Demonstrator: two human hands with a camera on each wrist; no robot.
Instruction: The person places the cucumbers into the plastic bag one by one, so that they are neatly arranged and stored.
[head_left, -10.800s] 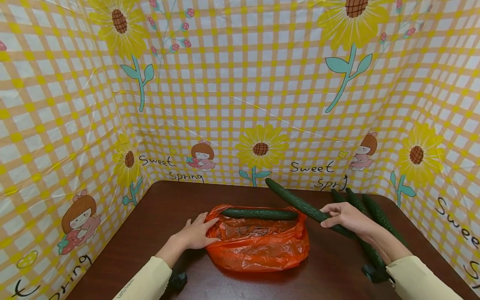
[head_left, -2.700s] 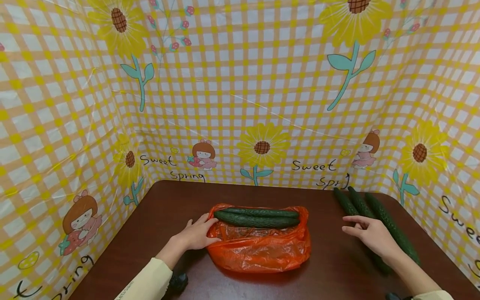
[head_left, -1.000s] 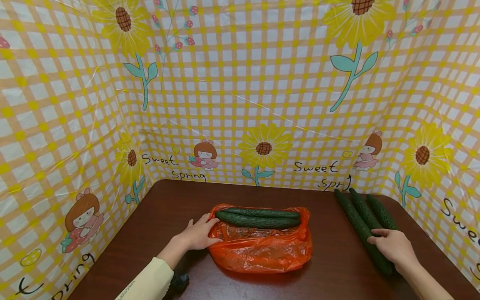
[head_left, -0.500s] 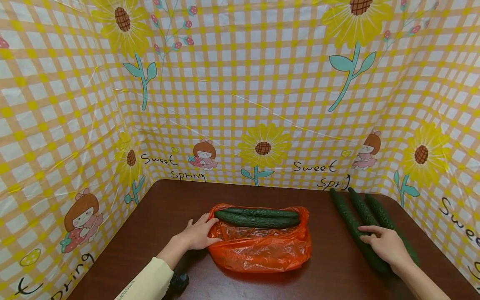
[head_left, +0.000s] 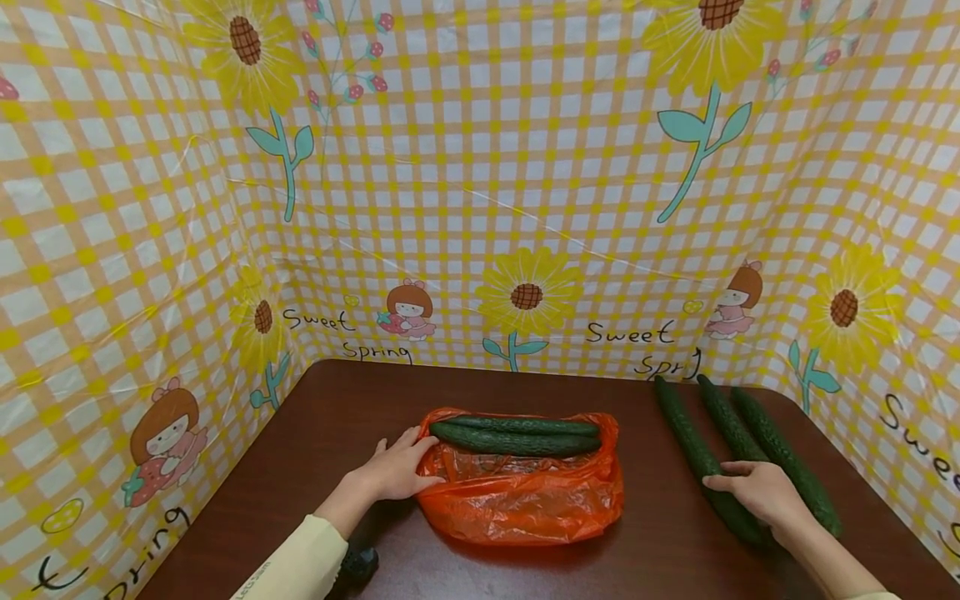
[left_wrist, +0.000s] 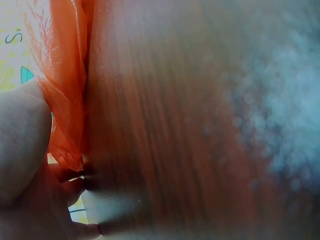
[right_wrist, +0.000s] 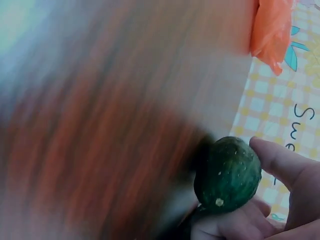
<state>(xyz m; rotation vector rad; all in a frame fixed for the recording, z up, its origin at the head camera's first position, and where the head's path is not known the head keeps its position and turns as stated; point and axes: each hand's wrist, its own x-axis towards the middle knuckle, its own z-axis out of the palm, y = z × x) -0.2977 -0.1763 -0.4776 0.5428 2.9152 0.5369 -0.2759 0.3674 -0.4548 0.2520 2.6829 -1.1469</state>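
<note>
My left hand (head_left: pixel 390 468) rests spread against the left rim of an orange plastic bag (head_left: pixel 525 508), fingers fairly straight. In the left wrist view, the bag's edge (left_wrist: pixel 67 75) runs beside the hand and some fingertips reach the table. Two dark green cucumbers (head_left: pixel 517 437) lie side by side across the bag's mouth. My right hand (head_left: pixel 757 492) grips the leftmost of three cucumbers (head_left: pixel 686 433) on the right, thumb on one side and fingers on the other. In the right wrist view, that cucumber's rounded end (right_wrist: pixel 229 175) shows between thumb and fingers.
Two more cucumbers (head_left: pixel 731 425) lie slanting beside the gripped one, near the right edge of the dark brown table (head_left: pixel 360 400). A checked, flower-printed cloth (head_left: pixel 450 208) walls in the back and both sides. A small black object (head_left: pixel 358 567) sits by the left wrist.
A second cucumber has joined the first in the bag. My right hand has come back to the row, gripped the leftmost cucumber and shifted it left, apart from its neighbours. My left hand has stayed.
</note>
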